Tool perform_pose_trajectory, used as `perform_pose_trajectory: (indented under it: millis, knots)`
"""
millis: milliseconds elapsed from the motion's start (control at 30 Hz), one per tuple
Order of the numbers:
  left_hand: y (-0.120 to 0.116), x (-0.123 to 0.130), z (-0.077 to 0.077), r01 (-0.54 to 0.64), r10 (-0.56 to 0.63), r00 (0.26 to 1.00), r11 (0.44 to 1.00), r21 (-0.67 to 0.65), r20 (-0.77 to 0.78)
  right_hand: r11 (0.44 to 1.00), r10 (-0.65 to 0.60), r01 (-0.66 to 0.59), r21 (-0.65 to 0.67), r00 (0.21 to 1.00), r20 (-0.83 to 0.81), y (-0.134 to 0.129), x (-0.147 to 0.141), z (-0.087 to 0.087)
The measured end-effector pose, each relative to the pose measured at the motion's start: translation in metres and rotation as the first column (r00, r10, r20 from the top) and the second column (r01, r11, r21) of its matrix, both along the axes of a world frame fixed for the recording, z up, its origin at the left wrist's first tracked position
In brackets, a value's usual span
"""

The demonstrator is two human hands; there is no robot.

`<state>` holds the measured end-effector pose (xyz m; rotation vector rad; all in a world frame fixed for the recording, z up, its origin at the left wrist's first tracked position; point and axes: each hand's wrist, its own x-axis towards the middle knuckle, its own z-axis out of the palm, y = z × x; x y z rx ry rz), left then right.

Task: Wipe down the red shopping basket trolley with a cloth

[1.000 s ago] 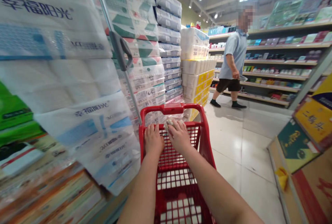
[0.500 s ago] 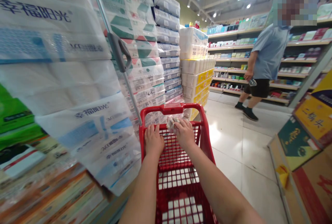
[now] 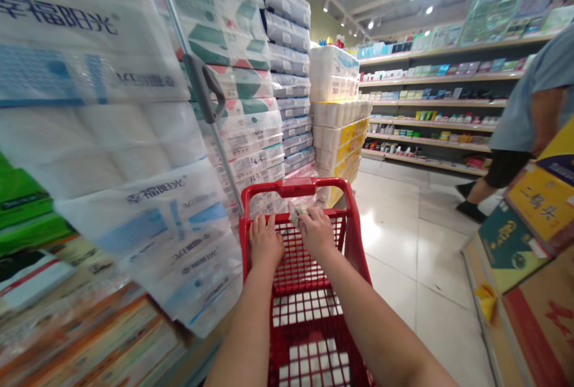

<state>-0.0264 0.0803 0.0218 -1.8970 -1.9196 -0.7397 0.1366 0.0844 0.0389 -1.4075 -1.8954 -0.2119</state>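
A red rolling shopping basket (image 3: 301,282) with grid walls stands in front of me, seen from above. My left hand (image 3: 266,243) grips its far rim at the left corner, the fingertips over the edge. On the same rim, further right, my right hand (image 3: 317,232) is closed on a crumpled clear plastic bag (image 3: 298,210) with something pale inside; its contents cannot be made out. Beyond both hands rises the red carry handle (image 3: 298,183) of the basket. A grey pull handle (image 3: 202,89) on a metal rod leans up to the left.
Stacked tissue packs (image 3: 147,213) crowd the left side, and wrapped paper rolls (image 3: 336,118) stand ahead. Cartons (image 3: 515,255) line the right. Between them runs a tiled floor (image 3: 399,243) toward stocked shelves (image 3: 430,82). A person in a blue shirt (image 3: 533,100) is at the right edge.
The person in the blue shirt has walked to the right, now partly hidden behind the cartons. My hands and the basket have hardly moved.
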Motion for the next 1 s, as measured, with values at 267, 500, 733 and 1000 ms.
perform_pose_trajectory:
  millis: [267,500,733,1000]
  knots:
    - [0.001,-0.001,-0.002,0.0,0.0,1.0,1.0,0.007,-0.009,1.0,-0.029,0.029,0.007,0.999,-0.021,0.003,0.007,-0.001]
    - [0.001,0.0,-0.001,0.003,-0.003,1.0,1.0,0.012,-0.007,0.993,-0.118,0.119,0.01,0.989,-0.085,0.003,0.009,-0.002]
    - [0.0,0.0,0.001,0.01,-0.01,1.0,1.0,-0.009,0.018,0.985,-0.167,0.163,-0.055,0.982,-0.09,0.005,0.018,0.002]
    - [0.0,0.0,0.001,0.007,-0.007,1.0,1.0,-0.003,0.002,0.979,-0.201,0.196,-0.05,0.965,-0.169,0.01,0.03,0.001]
